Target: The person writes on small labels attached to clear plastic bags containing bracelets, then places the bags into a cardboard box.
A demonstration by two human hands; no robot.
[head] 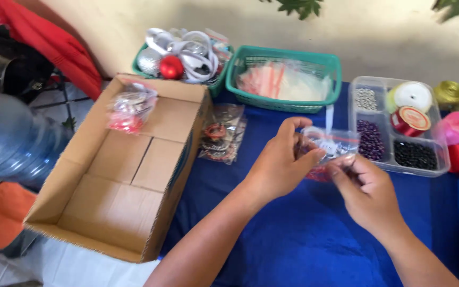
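My left hand (278,166) and right hand (366,192) both pinch a small clear plastic bag (329,149), forearms angled inward over the blue tablecloth (293,234).

cardboard box (118,175), green basket (284,79), perhaps beads (370,141)

My table (293,239) wears a blue cloth, pushed against a cream wall (378,32). Pale tiled floor (75,106) at left, daylight, green leaves (298,6) overhead.
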